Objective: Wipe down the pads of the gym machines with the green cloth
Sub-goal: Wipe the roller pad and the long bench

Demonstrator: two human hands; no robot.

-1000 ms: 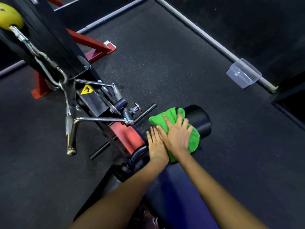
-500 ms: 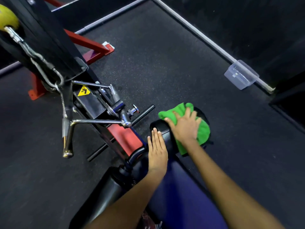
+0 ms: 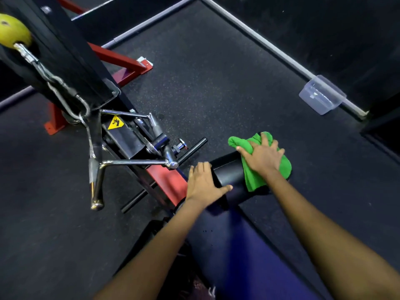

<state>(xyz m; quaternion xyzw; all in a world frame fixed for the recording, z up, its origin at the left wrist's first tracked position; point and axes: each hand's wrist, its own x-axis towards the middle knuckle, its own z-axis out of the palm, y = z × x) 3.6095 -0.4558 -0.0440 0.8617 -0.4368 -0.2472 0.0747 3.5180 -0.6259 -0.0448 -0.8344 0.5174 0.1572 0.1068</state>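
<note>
A black cylindrical roller pad lies across the middle of the view, attached to the gym machine. The green cloth is draped over the pad's right end. My right hand presses flat on the cloth with fingers spread. My left hand rests on the pad's left end, fingers straight and thumb out along the pad. A dark blue seat pad runs from under the roller toward me, between my forearms.
A chrome V-shaped cable handle hangs from a carabiner at left, below a yellow ball stopper. The red and black machine frame stands left of the pad. A clear plastic tub sits at the floor edge, far right.
My right hand has slid the cloth rightward along the roller toward its far end. My left hand separated from the right and stayed on the pad's left end.
</note>
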